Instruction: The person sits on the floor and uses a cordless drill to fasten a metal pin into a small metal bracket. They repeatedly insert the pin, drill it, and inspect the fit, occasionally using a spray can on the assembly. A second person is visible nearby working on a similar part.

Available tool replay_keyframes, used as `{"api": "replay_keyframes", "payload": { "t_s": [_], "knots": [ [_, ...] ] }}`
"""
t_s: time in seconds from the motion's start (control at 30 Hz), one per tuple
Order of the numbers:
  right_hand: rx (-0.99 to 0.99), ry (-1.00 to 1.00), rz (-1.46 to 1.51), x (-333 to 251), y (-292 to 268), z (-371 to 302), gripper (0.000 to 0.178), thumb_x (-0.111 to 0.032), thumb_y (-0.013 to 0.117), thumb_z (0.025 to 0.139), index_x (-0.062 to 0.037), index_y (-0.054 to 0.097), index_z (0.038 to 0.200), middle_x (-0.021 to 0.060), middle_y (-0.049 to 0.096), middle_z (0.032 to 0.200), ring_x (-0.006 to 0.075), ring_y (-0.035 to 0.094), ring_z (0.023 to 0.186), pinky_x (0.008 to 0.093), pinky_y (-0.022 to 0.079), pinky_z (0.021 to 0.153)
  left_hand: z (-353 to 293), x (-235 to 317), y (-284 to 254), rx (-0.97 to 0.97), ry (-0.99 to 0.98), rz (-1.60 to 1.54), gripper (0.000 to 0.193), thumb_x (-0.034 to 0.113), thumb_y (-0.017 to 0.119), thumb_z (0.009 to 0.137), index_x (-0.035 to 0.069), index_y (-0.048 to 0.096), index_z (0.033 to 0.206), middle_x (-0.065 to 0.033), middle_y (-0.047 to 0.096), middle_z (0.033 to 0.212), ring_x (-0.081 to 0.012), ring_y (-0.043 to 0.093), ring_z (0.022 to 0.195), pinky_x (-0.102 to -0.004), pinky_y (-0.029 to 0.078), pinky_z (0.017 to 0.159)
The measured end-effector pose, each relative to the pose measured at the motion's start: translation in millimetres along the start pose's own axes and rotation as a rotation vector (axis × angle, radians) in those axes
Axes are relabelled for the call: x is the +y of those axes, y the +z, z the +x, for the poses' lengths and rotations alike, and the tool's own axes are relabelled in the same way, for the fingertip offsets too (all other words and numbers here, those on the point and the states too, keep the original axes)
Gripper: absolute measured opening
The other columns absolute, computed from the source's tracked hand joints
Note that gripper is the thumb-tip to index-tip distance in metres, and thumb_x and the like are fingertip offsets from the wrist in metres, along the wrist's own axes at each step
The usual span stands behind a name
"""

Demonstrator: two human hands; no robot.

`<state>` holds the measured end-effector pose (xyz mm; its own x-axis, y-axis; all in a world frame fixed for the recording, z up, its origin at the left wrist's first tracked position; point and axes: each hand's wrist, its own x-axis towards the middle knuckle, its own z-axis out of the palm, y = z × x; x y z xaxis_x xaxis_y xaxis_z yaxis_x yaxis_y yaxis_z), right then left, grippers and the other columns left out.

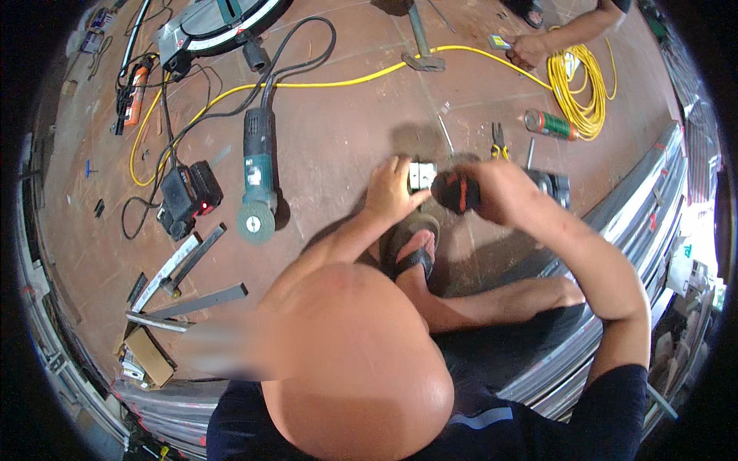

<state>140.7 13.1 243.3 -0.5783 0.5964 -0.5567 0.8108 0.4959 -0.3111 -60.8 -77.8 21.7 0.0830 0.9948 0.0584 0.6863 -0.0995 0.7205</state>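
Observation:
My left hand [390,190] is closed against a small silver-white metal piece [422,176], with the fingers at its left side and the thumb near its lower edge. Just to the right, my right hand [503,192] is wrapped round a dark round-ended tool [455,192] with a red-orange stripe. Its lower end is hidden, so I cannot tell its exact kind. My sandalled foot [419,250] rests below the metal piece. Beyond my right hand lie yellow-handled pliers [500,142]. Another dark tool [555,187] is partly covered by my right forearm.
An angle grinder [259,173] lies to the left, near a battery charger [191,196] and metal bars [204,257]. A hammer [422,58], a yellow cable coil [576,92] and a spray can [550,124] lie farther off. A co-worker's hand [530,52] holds a small object. A mitre saw [219,31] stands far left.

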Motion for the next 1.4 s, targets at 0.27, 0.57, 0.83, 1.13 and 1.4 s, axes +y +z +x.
{"api": "replay_keyframes", "payload": {
  "t_s": [0.27, 0.57, 0.83, 1.13, 1.4],
  "knots": [
    [-0.04, -0.03, 0.045, -6, -12, 0, 0.059, -0.014, 0.086, 0.081, -0.0078, 0.075, 0.139, 0.0214, 0.08, 0.116, 0.0454, 0.077, 0.112, 0.054, 0.063, 0.095, 20, -18, -11, 0.058, 0.211, -0.07, 0.063, 0.056, 0.097, 0.078, 0.006, 0.073, 0.107, -0.0116, 0.069, 0.11, -0.0348, 0.078, 0.088, -0.0482, 0.064, 0.075],
    [-0.051, -0.112, -0.046, -2, -22, 13, 0.052, -0.024, 0.08, 0.085, -0.0136, 0.078, 0.136, 0.0176, 0.077, 0.097, 0.0451, 0.079, 0.091, 0.0569, 0.064, 0.082, 18, -22, -8, -0.018, 0.198, -0.118, 0.062, 0.055, 0.097, 0.081, 0.005, 0.07, 0.108, -0.0129, 0.068, 0.11, -0.0355, 0.079, 0.086, -0.0476, 0.064, 0.073],
    [-0.018, -0.306, -0.202, 8, -25, 26, 0.037, -0.022, 0.074, 0.091, -0.0158, 0.078, 0.127, 0.0117, 0.075, 0.093, 0.0373, 0.08, 0.088, 0.0518, 0.063, 0.08, 26, -23, -14, -0.122, 0.22, -0.116, 0.063, 0.056, 0.094, 0.087, 0.003, 0.069, 0.112, -0.0155, 0.067, 0.115, -0.0388, 0.079, 0.09, -0.0499, 0.065, 0.075],
    [-0.156, -0.359, -0.532, -3, -35, 33, 0.025, -0.024, 0.071, 0.099, -0.0192, 0.075, 0.123, 0.0051, 0.078, 0.105, 0.026, 0.082, 0.102, 0.044, 0.06, 0.089, 25, -22, -14, -0.154, 0.192, -0.127, 0.065, 0.056, 0.093, 0.088, 0.002, 0.069, 0.116, -0.0166, 0.068, 0.118, -0.041, 0.078, 0.093, -0.0512, 0.065, 0.079],
    [-0.222, -0.398, -0.633, -11, -40, 40, 0.023, -0.025, 0.07, 0.102, -0.0189, 0.074, 0.124, 0.005, 0.079, 0.109, 0.0263, 0.082, 0.104, 0.0429, 0.059, 0.093, 23, -21, -14, -0.127, 0.207, -0.126, 0.066, 0.055, 0.094, 0.088, 0.002, 0.068, 0.118, -0.0185, 0.067, 0.122, -0.0412, 0.079, 0.096, -0.0505, 0.065, 0.08]
  ]
}}
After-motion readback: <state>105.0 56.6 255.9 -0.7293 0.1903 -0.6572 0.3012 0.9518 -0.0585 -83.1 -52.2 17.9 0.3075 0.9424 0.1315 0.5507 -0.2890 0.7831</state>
